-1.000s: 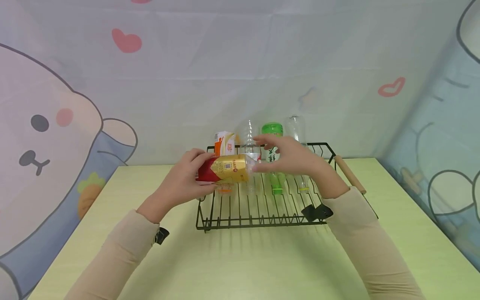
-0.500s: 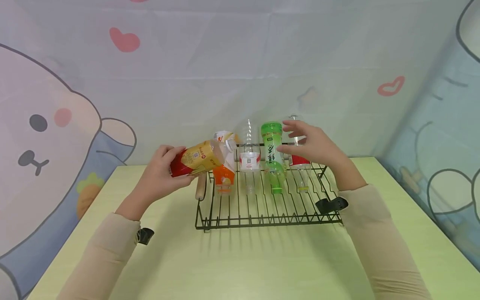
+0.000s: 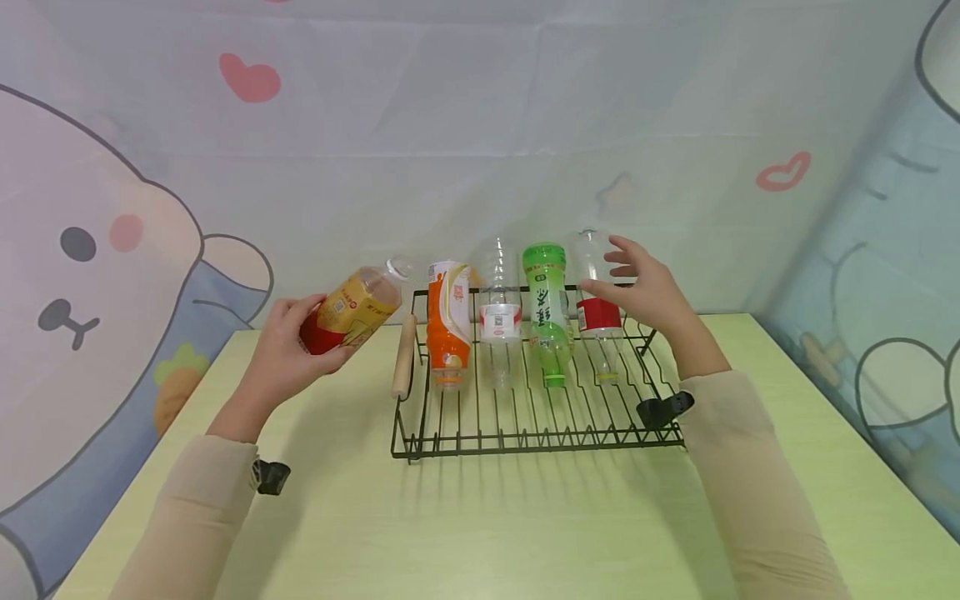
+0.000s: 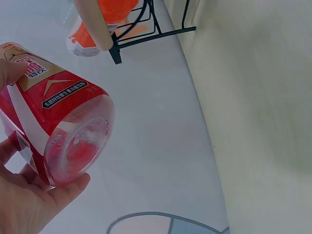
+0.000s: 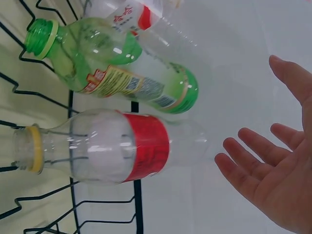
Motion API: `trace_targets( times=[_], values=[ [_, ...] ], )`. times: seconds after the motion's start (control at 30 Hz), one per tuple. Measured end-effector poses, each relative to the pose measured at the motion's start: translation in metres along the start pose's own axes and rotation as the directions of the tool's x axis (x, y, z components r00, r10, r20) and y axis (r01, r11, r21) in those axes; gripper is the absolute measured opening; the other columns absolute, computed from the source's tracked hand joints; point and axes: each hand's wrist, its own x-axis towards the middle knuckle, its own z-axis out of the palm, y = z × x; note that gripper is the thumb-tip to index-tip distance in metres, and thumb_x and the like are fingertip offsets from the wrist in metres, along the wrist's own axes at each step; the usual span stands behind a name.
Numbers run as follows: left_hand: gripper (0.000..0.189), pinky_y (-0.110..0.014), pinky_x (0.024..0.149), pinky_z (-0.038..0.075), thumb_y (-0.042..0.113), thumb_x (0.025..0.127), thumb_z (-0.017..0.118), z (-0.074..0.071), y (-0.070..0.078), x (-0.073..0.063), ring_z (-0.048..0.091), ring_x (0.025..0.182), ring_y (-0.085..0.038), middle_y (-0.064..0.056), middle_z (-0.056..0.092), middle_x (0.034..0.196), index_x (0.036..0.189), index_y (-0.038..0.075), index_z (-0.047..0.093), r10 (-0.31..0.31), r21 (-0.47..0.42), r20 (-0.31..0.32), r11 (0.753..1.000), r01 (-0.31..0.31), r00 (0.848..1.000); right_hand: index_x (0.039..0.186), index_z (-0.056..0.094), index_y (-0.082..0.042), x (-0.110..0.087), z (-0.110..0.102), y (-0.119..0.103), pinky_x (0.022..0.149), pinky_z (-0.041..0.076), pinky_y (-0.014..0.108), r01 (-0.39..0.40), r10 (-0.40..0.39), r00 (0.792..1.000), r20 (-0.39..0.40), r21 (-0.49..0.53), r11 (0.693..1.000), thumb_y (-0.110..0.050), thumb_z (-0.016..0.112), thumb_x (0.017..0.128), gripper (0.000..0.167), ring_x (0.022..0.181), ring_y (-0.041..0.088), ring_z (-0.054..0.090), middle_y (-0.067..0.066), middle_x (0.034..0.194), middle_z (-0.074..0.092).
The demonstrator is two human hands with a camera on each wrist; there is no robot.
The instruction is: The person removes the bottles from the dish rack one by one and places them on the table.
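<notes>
1. The red-and-gold bottle [image 3: 348, 308] is held aloft left of centre in the head view, seen against the pale backdrop [image 3: 420, 125] and the table [image 3: 345, 533]. Its long axis is slanted: the red base is turned to the lower left, the clear neck to the upper right. In the left wrist view, the base is turned toward the lower right, and the neck is cut off by the frame.

2. The black wire rack [image 3: 480, 452] is placed at centre and right of centre in the head view.

3. On it, four bottles are laid side by side, necks pointed toward the bottom of the frame: from left, an orange-labelled bottle [image 3: 448, 317], a white-labelled bottle [image 3: 499, 322], a green bottle [image 3: 545, 292] and a red-labelled bottle [image 3: 598, 315].

4. The bottle's lower part is gripped by the left hand [image 3: 283, 354]. The right hand [image 3: 643, 287] is held with fingers parted and relaxed, just beside the red-labelled bottle's base.

5. A wooden handle [image 3: 405, 357] is seen at the rack's left end.

6. A yellow ring [image 5: 35, 148] is fitted round the red-labelled bottle's neck.
</notes>
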Motion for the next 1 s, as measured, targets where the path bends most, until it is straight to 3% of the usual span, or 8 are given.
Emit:
trace_targets(
  times=[0.23,0.5,0.77,1.0],
  values=[
    [0.068,-0.052,0.093,0.047,0.022,0.081,0.075,0.0,-0.016,-0.003,0.042,0.117,-0.036,-0.021,0.039,0.125,0.135,-0.001,0.04,-0.045,-0.035,-0.05,0.998,0.043,0.998,0.156,0.011,-0.014,0.005,0.002,0.017,0.1,0.042,0.057,-0.08,0.08,0.997,0.0,0.039,0.996,-0.042,0.065,0.09,0.089,0.131,0.039,0.042,0.018,0.151,0.035],
    [0.072,-0.045,0.09,0.047,0.021,0.082,0.076,-0.004,-0.029,-0.01,0.041,0.119,-0.035,-0.022,0.037,0.129,0.137,-0.001,0.035,-0.107,-0.092,-0.094,0.991,0.099,0.99,0.154,0.013,-0.007,0.009,0.002,0.031,0.105,0.037,0.056,-0.156,0.156,0.988,-0.003,0.024,0.988,-0.044,0.062,0.091,0.089,0.135,0.04,0.037,0.021,0.15,0.035],
    [0.075,-0.047,0.09,0.045,0.024,0.083,0.075,-0.003,-0.045,-0.014,0.04,0.113,-0.032,-0.022,0.036,0.125,0.136,-0.002,0.029,-0.181,-0.126,-0.162,0.979,0.161,0.97,0.154,0.011,-0.004,0.013,0.002,0.039,0.107,0.033,0.058,-0.184,0.184,0.983,-0.002,-0.001,0.983,-0.052,0.06,0.09,0.094,0.136,0.042,0.034,0.024,0.149,0.035],
    [0.077,-0.045,0.089,0.046,0.026,0.085,0.073,-0.006,-0.056,-0.018,0.039,0.114,-0.03,-0.022,0.036,0.126,0.138,-0.002,0.024,-0.237,-0.148,-0.174,0.966,0.212,0.956,0.154,0.01,-0.002,0.015,0.002,0.046,0.108,0.032,0.058,-0.195,0.196,0.98,0.018,-0.034,0.98,-0.052,0.059,0.09,0.094,0.136,0.044,0.033,0.027,0.148,0.035]
  ],
)
